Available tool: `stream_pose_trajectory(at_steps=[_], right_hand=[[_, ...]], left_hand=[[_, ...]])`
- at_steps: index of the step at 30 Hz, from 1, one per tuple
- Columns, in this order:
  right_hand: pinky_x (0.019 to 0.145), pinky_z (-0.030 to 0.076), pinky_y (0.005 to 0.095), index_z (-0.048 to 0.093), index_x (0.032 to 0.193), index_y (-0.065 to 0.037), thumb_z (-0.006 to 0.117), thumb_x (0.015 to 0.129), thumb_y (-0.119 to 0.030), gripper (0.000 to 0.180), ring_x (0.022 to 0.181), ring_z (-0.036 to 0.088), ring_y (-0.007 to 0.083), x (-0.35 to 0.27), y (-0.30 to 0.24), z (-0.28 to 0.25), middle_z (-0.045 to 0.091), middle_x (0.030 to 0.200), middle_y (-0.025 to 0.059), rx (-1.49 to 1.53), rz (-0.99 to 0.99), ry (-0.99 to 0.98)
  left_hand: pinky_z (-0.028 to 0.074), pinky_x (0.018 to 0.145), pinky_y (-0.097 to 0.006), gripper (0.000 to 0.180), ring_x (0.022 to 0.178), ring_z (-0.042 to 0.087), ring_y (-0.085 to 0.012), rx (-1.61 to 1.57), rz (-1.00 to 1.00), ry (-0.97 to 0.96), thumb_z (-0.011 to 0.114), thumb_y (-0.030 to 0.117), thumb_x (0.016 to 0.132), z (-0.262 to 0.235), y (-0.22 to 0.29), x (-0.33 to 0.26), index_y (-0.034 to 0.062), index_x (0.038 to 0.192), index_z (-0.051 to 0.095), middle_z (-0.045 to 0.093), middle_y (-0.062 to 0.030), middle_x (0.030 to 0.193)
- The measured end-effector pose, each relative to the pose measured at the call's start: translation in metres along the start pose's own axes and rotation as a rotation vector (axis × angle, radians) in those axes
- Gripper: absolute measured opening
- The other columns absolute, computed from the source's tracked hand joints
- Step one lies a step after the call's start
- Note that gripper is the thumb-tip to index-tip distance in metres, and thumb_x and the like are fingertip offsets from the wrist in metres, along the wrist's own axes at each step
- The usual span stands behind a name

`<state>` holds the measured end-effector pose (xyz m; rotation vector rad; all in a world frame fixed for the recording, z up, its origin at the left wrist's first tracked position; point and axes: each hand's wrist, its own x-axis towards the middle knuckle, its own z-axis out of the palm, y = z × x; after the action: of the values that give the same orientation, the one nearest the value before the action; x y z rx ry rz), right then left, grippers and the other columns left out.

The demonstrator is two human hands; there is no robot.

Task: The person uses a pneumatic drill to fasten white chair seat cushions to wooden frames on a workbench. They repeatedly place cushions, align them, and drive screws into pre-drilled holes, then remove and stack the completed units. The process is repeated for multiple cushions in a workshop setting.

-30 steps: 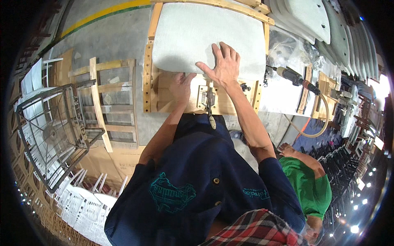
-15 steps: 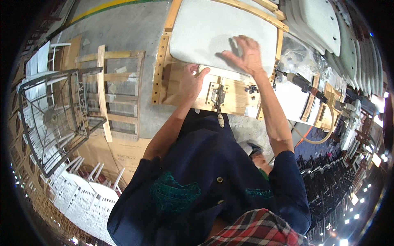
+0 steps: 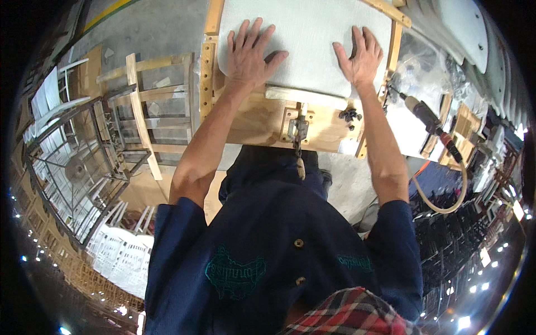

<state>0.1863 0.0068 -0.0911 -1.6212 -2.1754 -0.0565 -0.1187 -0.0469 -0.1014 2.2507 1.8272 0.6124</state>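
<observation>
A pale grey-white panel (image 3: 310, 44) with a rounded corner lies in a wooden frame (image 3: 207, 75) on the bench. My left hand (image 3: 249, 56) rests on its left part, fingers spread and holding nothing. On the right part lies my right hand (image 3: 362, 57), its fingers also stretched out. Between my forearms, a whitish bar (image 3: 306, 98) runs along the panel's near edge. Behind that bar, on my side, a metal toggle clamp (image 3: 300, 129) is screwed to the wood, its handle pointing toward me. Several small black knobs or screws (image 3: 350, 115) lie beside my right forearm.
Right of the bench lies a power driver (image 3: 425, 116) with a pale hose (image 3: 463, 192), near clear plastic wrapping (image 3: 416, 61). Stacked light panels (image 3: 463, 28) stand at the far right. On the left are a wooden pallet (image 3: 159, 95) and a black metal frame (image 3: 67, 167).
My left hand has left the whitish bar and moved forward onto the panel, opening flat. My right hand has shifted slightly right. The bar now lies straight along the panel's near edge.
</observation>
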Motion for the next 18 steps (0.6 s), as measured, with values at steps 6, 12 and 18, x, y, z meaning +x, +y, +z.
stream_pose_trajectory(at_steps=[6,12,18], right_hand=[[0.12,0.024,0.0521,0.052,0.147,-0.02,0.05,0.091,-0.075,0.078,0.142,0.037,0.0344,0.006,0.0,0.005,0.047,0.151,0.0144,-0.064,0.062,-0.033],[0.117,0.032,0.0511,0.063,0.137,-0.01,0.058,0.092,-0.067,0.073,0.138,0.045,0.0391,-0.001,-0.009,-0.003,0.053,0.147,0.021,0.095,0.177,-0.066],[0.102,0.049,0.0429,0.068,0.123,0.001,0.065,0.097,-0.041,0.049,0.114,0.066,0.037,-0.092,-0.112,-0.092,0.068,0.122,0.0231,0.604,0.555,-0.126]], left_hand=[[0.01,0.123,-0.061,0.084,0.154,0.02,-0.0341,0.028,-0.013,-0.02,0.05,0.077,0.09,-0.001,-0.004,0.009,0.0205,0.153,0.046,0.032,-0.0113,0.164],[0.017,0.121,-0.066,0.095,0.153,0.022,-0.037,0.09,0.104,-0.127,0.056,0.08,0.084,-0.002,0.069,0.01,0.0165,0.154,0.044,0.032,-0.0173,0.164],[0.012,0.122,-0.064,0.077,0.153,0.021,-0.0332,0.091,0.177,-0.055,0.04,0.072,0.098,0.023,0.084,0.003,0.0186,0.153,0.046,0.032,-0.0117,0.164]])
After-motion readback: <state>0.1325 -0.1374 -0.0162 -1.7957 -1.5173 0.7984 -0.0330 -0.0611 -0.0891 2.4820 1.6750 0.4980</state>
